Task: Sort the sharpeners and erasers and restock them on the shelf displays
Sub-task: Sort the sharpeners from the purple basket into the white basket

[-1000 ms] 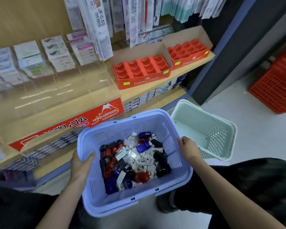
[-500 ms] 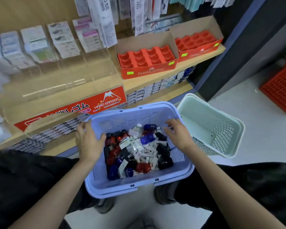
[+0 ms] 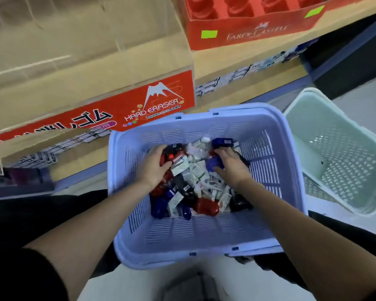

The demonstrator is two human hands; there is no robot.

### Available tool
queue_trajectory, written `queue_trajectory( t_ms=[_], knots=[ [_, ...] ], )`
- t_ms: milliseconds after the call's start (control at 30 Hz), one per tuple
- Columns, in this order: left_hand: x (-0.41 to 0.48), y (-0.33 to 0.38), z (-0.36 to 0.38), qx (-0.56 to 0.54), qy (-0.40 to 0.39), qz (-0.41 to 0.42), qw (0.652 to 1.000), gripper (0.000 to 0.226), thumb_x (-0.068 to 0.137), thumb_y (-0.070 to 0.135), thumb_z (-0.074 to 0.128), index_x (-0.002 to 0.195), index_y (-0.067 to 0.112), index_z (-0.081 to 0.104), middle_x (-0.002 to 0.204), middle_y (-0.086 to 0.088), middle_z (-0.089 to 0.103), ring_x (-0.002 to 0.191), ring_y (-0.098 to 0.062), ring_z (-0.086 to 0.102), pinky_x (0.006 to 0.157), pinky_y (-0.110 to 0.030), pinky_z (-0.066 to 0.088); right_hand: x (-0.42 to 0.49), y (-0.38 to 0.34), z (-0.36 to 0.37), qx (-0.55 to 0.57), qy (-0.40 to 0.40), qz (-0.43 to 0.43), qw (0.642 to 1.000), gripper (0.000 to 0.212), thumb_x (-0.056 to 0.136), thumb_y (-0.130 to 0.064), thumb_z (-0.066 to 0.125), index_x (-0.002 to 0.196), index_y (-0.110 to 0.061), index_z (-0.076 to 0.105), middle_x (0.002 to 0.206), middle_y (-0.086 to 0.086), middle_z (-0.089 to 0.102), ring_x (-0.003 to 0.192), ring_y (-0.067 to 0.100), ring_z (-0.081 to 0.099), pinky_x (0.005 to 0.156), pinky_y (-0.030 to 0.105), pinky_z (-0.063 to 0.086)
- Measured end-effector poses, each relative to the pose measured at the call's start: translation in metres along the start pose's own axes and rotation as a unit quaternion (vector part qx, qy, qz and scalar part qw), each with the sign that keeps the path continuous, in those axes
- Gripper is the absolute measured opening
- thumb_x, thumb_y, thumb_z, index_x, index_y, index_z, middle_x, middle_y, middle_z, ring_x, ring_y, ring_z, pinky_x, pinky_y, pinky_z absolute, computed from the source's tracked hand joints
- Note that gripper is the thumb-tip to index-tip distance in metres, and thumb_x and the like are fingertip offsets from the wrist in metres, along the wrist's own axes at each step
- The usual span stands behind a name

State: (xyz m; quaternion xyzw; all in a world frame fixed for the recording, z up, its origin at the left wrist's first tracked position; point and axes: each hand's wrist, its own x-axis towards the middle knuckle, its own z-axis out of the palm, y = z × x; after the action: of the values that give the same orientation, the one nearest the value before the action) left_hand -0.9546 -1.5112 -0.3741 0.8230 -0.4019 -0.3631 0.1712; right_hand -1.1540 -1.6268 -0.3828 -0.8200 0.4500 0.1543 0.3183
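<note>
The wooden shelf (image 3: 237, 58) carries a red eraser display (image 3: 139, 109). In front stands the lilac basket (image 3: 204, 235), with a green basket (image 3: 356, 170) just beside. The sharpeners and erasers (image 3: 198, 177) lie mixed inside the lilac one. The left hand (image 3: 155, 166) and right hand (image 3: 231, 166), apart, rest in this pile with bent fingers; whether they grip anything I cannot tell.

Wooden shelf (image 3: 237, 59), red Faber-Castell tray (image 3: 254, 32) on it, Hard Eraser display (image 3: 139, 109) beside
</note>
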Motion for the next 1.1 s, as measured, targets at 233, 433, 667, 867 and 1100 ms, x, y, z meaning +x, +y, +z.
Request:
queue_trajectory(
  t_ms=[233,433,667,867,1100],
  knots=[
    [0.032,-0.004,0.033,0.214,0.031,0.037,0.976,0.052,0.09,0.029,0.06,0.136,0.012,0.042,0.133,-0.008,0.044,0.122,-0.027,0.043,0.1,-0.038,0.037,-0.005,0.004,0.03,-0.019,0.013,0.107,0.994,0.043,0.09,-0.038,0.057,0.123,-0.012,0.046,0.128,0.012,0.046,0.116,0.031,0.042,0.092,0.039,0.039],
    [0.03,-0.003,0.038,0.206,0.085,0.008,0.975,0.032,0.094,0.023,0.053,0.124,0.012,0.053,0.122,-0.011,0.054,0.11,-0.03,0.052,0.09,-0.04,0.041,-0.021,0.002,0.03,0.175,-0.016,0.141,0.974,0.027,0.088,-0.032,0.061,0.101,-0.009,0.055,0.093,0.007,0.059,0.086,0.026,0.058,0.067,0.03,0.042],
    [0.002,0.048,0.022,-0.304,0.017,-0.071,0.95,0.017,0.097,0.021,0.049,0.101,0.01,0.062,0.098,-0.005,0.066,0.096,-0.024,0.062,0.087,-0.029,0.046,-0.053,-0.017,-0.02,0.571,0.055,0.101,0.813,0.018,0.086,-0.019,0.067,0.101,-0.012,0.058,0.096,0.008,0.067,0.09,0.025,0.065,0.082,0.034,0.052],
    [-0.028,0.139,0.018,-0.43,-0.107,-0.002,0.897,0.012,0.093,0.02,0.055,0.097,0.017,0.066,0.095,-0.003,0.068,0.09,-0.013,0.064,0.089,-0.028,0.048,-0.076,-0.019,-0.068,0.781,0.083,0.059,0.616,0.018,0.092,-0.009,0.056,0.109,-0.008,0.05,0.104,0.015,0.061,0.09,0.032,0.062,0.074,0.034,0.055],
    [-0.013,0.224,0.04,-0.143,-0.09,0.177,0.97,0.038,0.096,0.02,0.05,0.134,0.014,0.049,0.112,-0.004,0.034,0.101,-0.01,0.039,0.088,-0.009,0.027,-0.101,0.03,-0.114,0.74,0.212,0.036,0.637,0.013,0.094,-0.01,0.052,0.103,-0.018,0.048,0.096,0.011,0.057,0.075,0.021,0.056,0.058,0.025,0.049]
  ],
)
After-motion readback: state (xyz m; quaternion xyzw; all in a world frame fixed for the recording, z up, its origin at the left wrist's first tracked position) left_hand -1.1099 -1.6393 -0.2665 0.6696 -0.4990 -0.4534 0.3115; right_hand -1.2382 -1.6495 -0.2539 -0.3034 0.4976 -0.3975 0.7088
